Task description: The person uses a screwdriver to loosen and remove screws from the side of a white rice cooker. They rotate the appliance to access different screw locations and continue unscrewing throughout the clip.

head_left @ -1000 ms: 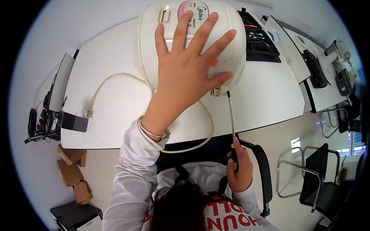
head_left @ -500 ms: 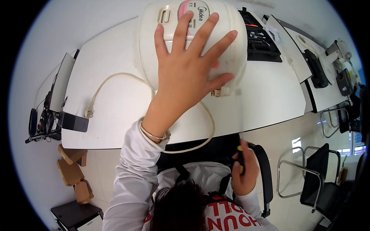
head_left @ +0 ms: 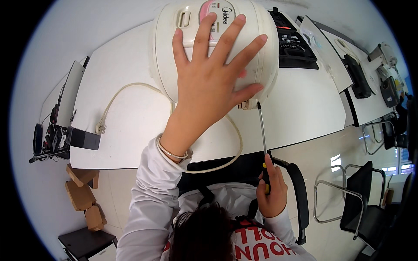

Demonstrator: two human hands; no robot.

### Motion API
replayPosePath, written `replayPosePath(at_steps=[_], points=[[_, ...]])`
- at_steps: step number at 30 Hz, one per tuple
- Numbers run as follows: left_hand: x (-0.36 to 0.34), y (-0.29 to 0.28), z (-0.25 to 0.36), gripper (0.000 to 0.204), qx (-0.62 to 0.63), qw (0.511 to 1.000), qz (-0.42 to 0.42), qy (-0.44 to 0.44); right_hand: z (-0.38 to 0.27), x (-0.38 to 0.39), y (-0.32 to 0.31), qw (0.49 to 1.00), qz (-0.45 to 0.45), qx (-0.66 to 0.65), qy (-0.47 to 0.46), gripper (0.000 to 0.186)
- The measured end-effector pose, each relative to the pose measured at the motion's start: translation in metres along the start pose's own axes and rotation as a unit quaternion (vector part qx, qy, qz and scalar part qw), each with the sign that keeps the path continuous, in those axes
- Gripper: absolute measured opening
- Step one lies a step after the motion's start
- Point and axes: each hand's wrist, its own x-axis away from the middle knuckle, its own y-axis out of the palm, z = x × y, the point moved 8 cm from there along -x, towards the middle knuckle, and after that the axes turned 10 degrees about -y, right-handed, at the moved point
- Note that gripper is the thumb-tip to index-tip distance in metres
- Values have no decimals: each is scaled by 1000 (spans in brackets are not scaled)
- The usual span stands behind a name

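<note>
From the head view, a cream rice cooker (head_left: pixel 261 56) lies on the white table (head_left: pixel 130 117), at its far middle. The left hand (head_left: pixel 209 82) rests flat on the cooker with its fingers spread wide, holding nothing. The right hand (head_left: pixel 271 193) sits near the body, below the table edge, closed around the handle of a long screwdriver (head_left: pixel 262 139). The screwdriver shaft reaches far up to the cooker's near rim, its tip touching a small fitting there. A pale power cord (head_left: pixel 130 89) loops over the table to the left of the cooker and along the near edge. A black tool tray (head_left: pixel 298 48) lies just right of the cooker.
</note>
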Motion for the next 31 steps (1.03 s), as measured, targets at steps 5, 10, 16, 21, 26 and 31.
replayPosePath(at_steps=[5, 10, 16, 21, 26, 31], points=[[1, 2, -1, 73, 0, 1000, -4, -3, 14, 6, -3, 995, 51, -82, 26, 60], [-5, -2, 2, 74, 1, 1000, -8, -7, 51, -4, -15, 892, 188, -384, 143, 42], [-5, 2, -2, 77, -14, 1000, -6, -3, 68, -127, -8, 880, 168, -438, 77, 36], [-6, -2, 0, 86, 12, 997, -71, 8, 75, -184, -1, 822, 140, -549, 50, 41], [-8, -8, -6, 91, 15, 993, -106, 41, 61, -191, -4, 825, 134, -549, -3, 47], [-10, -21, -36, 94, 6, 995, -102, 12, 33, -189, -3, 826, 129, -546, -64, 50]])
